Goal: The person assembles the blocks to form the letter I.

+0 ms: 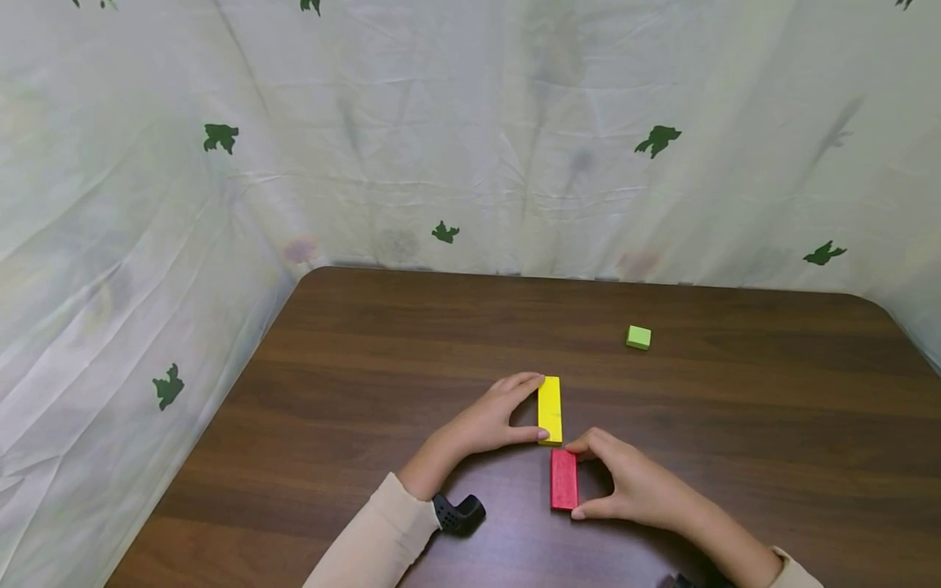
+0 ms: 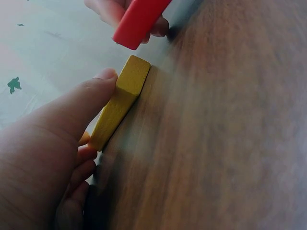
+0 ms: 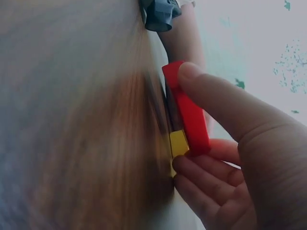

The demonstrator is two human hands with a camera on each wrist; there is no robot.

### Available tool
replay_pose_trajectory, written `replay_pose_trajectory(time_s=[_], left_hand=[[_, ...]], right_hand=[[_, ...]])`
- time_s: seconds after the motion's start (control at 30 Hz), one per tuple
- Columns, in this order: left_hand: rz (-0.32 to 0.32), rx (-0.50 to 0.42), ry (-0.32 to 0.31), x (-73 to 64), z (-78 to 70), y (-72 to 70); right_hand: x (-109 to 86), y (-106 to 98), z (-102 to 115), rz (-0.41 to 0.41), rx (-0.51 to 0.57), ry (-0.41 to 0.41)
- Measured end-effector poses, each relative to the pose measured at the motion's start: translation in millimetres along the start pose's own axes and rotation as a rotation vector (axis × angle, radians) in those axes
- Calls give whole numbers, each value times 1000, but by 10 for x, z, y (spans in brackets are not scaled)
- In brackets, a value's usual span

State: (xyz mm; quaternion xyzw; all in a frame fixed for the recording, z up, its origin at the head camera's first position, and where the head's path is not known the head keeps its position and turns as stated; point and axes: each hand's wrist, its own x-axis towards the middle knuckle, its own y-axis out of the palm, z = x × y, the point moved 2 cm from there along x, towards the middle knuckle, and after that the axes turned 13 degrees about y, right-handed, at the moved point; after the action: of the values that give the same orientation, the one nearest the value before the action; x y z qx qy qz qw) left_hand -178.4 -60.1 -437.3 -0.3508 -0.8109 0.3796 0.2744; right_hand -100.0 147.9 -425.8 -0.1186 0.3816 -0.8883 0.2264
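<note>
A yellow rectangular block (image 1: pixel 550 410) lies flat on the brown table, its long side running away from me. My left hand (image 1: pixel 488 418) pinches it from the left, thumb at the near end and fingers at the far end. Just nearer to me, a red rectangular block (image 1: pixel 564 480) is held end to end by my right hand (image 1: pixel 635 483). In the left wrist view, the red block (image 2: pixel 140 21) appears raised off the tabletop, apart from the yellow block (image 2: pixel 120 98). The right wrist view has my thumb on one end of the red block (image 3: pixel 192 117) and my fingers at the other.
A small light green block (image 1: pixel 639 337) sits farther back on the wooden table (image 1: pixel 382 343), right of the yellow one. Behind the table's far edge hangs a pale curtain (image 1: pixel 470 147) with green leaf-like shapes. A black wrist device (image 1: pixel 461 516) is on my left wrist.
</note>
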Motion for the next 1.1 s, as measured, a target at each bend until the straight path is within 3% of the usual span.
replay_pose_trajectory(time_s=[0.27, 0.57, 0.7, 0.97, 1.1], left_hand=[[9, -4, -7, 7, 2, -8], [14, -4, -13, 11, 3, -19], [14, 2, -8, 8, 5, -17], [8, 2, -5, -1, 14, 0], [12, 3, -9, -2, 13, 5]], right_hand=[[-1, 38, 40, -23, -70, -42], [-12, 61, 67, 14, -130, 12], [-9, 72, 64, -6, -138, -31], [-26, 73, 62, -75, -62, -209], [-30, 72, 63, -79, -62, -249]])
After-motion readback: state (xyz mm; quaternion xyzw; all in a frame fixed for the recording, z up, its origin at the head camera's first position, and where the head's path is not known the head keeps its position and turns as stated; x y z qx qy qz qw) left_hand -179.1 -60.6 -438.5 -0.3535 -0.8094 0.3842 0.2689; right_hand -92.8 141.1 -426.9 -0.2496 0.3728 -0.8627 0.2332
